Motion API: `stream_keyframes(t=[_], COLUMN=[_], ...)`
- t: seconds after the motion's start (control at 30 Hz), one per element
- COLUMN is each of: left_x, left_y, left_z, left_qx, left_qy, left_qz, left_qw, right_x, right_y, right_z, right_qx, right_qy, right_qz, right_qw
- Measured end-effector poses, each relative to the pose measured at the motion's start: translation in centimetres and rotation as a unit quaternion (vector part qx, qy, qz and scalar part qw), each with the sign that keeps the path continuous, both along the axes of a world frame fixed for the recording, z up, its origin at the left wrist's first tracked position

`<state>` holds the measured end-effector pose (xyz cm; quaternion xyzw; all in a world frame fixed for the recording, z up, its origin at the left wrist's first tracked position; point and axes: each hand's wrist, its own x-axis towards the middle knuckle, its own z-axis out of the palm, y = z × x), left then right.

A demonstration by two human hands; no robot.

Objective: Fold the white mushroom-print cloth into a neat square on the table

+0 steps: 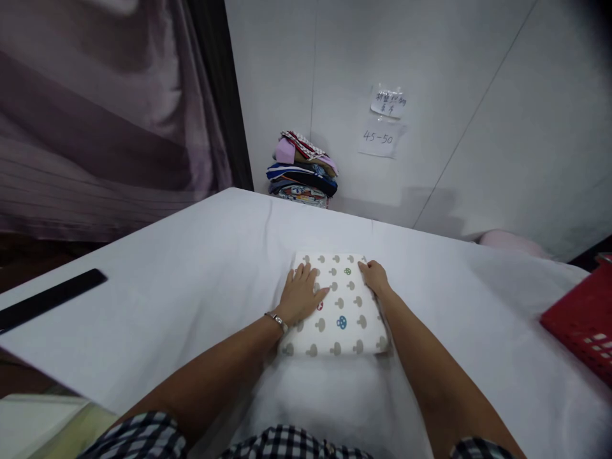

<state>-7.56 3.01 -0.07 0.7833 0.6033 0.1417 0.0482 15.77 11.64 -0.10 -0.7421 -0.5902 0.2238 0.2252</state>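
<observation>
White table: cloth, bar, perhaps basket

left hand: spread on mushroom-print cloth | right hand: at its right edge | white table: beneath

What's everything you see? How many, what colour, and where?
Folded cloth: 1, white with mushrooms, on table
Table: 1, white, middle
Flat bar: 1, black, table's left
Fabric pile: 1, multicoloured, beyond table
Paper notes: 2, white, on wall
Wall: 1, pale grey, behind
Drape: 1, mauve, upper left
Basket: 1, red, far right
Unclear item: 1, pink, beyond table
Pale stuff: count unclear, yellowish, lower left
Bracelet: 1, silvery, left wrist
Shirt: 1, black-and-white checked, bottom
Left hand: 1, bare, on cloth
Right hand: 1, bare, cloth's edge
</observation>
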Motion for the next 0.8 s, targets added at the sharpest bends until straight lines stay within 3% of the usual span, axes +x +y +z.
stream_keyframes(t=[0.27, 0.4, 0.57, 0.8], left_x=[0.2, 0.0, -0.4, -0.3], left_y=[2.1, 3.2, 3.1, 3.0], left_z=[1.4, 0.8, -0.4, -0.2], left_qx=[-0.03, -0.02, -0.012, -0.014], left_qy=[0.008, 0.001, -0.007, -0.014], left_qz=[0.018, 0.039, 0.032, 0.039], left_qw=[0.999, 0.999, 0.999, 0.999], right_x=[0.3, -0.2, -0.6, 0.7], right_y=[2.2, 2.7, 2.0, -0.5], right_z=[1.0, 0.5, 0.0, 1.1], right_qx=[-0.02, -0.002, 0.014, 0.01], right_qy=[0.001, -0.027, -0.048, -0.011], right_qz=[0.004, 0.005, 0.003, 0.038], right_qw=[1.0, 1.0, 0.999, 0.999])
